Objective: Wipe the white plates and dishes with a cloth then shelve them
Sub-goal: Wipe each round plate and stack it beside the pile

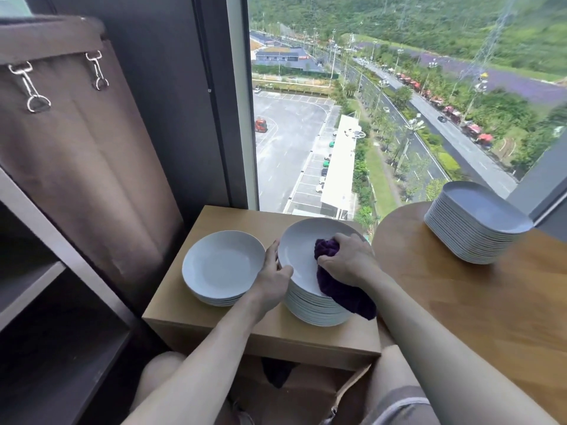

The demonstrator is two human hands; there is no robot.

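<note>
Head: white plate (300,250) (stack (319,314) top) under bunched purple cloth (340,296).

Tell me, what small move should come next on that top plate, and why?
Probably sweep the purple cloth leftward across the top plate. The right hand grips the cloth on the plate's right side, the left part lies bare, and the left hand holds the rim steady on the tall stack.

Bare left hand (274,282) and right hand (345,260), bare forearms (214,342), grey shorts (399,393) with paler hem.
</note>
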